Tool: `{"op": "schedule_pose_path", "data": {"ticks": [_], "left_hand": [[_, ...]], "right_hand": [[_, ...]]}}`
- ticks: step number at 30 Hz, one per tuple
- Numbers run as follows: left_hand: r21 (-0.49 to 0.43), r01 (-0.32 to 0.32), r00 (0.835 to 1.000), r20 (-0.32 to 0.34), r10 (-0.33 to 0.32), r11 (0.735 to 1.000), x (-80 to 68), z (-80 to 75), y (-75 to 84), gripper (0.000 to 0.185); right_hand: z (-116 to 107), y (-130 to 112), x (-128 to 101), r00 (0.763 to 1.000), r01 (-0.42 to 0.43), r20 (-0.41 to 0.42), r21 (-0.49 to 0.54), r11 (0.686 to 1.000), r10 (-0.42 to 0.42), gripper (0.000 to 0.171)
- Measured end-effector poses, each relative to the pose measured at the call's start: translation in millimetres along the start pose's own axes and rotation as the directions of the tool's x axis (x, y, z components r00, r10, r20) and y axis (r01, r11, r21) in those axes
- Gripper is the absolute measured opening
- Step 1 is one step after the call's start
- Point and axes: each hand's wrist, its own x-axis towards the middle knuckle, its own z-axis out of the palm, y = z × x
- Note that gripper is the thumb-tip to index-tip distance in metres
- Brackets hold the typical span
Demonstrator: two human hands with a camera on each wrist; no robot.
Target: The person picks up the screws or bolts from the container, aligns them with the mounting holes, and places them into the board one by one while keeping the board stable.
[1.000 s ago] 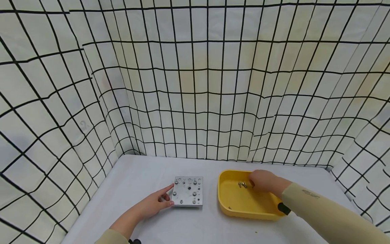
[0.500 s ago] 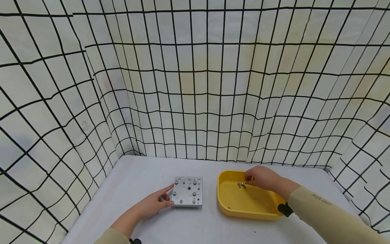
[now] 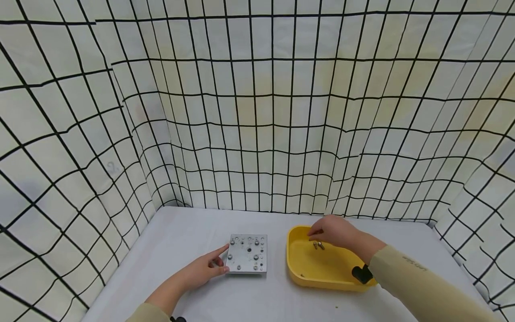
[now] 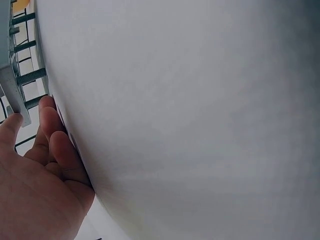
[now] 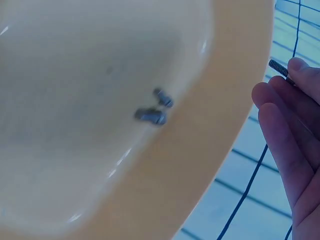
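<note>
The person's right hand (image 3: 335,231) hovers over the far rim of the shallow yellow plastic tray (image 3: 299,273), its fingers (image 5: 280,115) pinching a small dark threaded metal screw (image 5: 278,67); in the right wrist view the threaded end pokes out past the fingertip. Two more short silver screws (image 3: 318,245) lie touching one another on the tray floor, at about 12 o'clock within the tray.

The left hand (image 3: 203,269) rests on the pale grey surface (image 3: 193,232), fingers relaxed and nearly straight, thumb and forefinger touching the 9 o'clock edge of the square silver metal plate with many small holes (image 3: 247,253). The plate sits just beside the tray, at its 9 o'clock, with a narrow gap between them. Several holes already carry fasteners; which ones remain free is too small to tell.

Judging from this, the step in hand is carrying the pinched screw across to the plate. To do it well, the pinch should stay near the head so the thread points downward and free. The left hand would best bear lightly against the plate's edge, so the plate does not slide toward 3 o'clock when the screw tip meets a hole. The likely risk is the screw rolling from the fingertips over the tray rim.

A black-gridded white cloth backdrop (image 3: 257,112) encloses the surface.
</note>
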Motion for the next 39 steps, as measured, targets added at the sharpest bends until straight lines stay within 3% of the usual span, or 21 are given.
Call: {"op": "schedule_pose_path", "data": {"ticks": [9,19,28,39], "left_hand": [[-0.003,0.006,1.0,-0.002,-0.006,1.0,0.6,0.5,-0.7,0.078],[-0.012,0.016,1.0,-0.006,-0.016,1.0,-0.6,-1.7,1.4,0.078],[-0.017,-0.002,1.0,0.003,0.002,1.0,-2.0,-1.2,2.1,0.077],[-0.029,-0.018,1.0,0.008,0.018,0.999,-2.6,-2.0,1.3,0.077]], "right_hand": [[5.2,-32.2,27.0,0.999,-0.018,0.037,0.019,1.0,0.017,0.013],[11.1,-79.6,66.5,0.994,0.042,0.097,0.034,0.999,-0.045,0.012],[31.1,-119.3,95.1,0.986,0.095,0.142,-0.082,0.992,-0.083,0.009],[50.2,-134.0,112.9,0.98,0.058,0.196,-0.149,0.987,-0.028,0.008]]}}
